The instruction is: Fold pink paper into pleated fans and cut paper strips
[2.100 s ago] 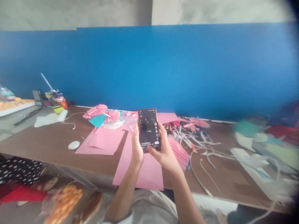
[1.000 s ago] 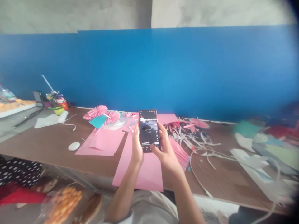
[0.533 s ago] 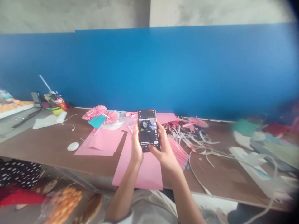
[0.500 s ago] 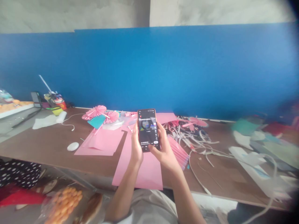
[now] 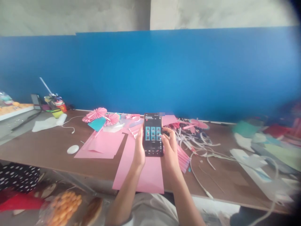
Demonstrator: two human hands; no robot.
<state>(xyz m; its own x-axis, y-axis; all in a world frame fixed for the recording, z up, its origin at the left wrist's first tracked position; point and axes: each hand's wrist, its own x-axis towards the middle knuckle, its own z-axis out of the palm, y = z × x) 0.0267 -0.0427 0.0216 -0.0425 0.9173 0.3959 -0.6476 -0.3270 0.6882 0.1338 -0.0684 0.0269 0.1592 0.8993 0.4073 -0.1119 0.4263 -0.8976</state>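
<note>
I hold a black smartphone point(image 5: 153, 135) upright in front of me over the brown table point(image 5: 47, 147). My left hand point(image 5: 139, 152) grips its left edge and lower back. On the other side, my right hand point(image 5: 170, 150) wraps the right edge, its thumb resting on the screen's right side. The screen shows a row of small thumbnails. Under the hands lies a long pink paper sheet point(image 5: 141, 172) that overhangs the table's front edge.
More pink sheets point(image 5: 103, 144), pink paper rosettes point(image 5: 95, 113), a pleated pink strip point(image 5: 182, 155), a tangle of white paper strips point(image 5: 199, 141), a white round object point(image 5: 72, 149) and a cup of tools point(image 5: 56, 105) cover the table. A blue wall stands behind. Bagged snacks point(image 5: 63, 207) lie below left.
The phone has shifted slightly right and lower, and its screen changed from a dark video view to a row of thumbnails. My right hand slid up along the phone's right edge.
</note>
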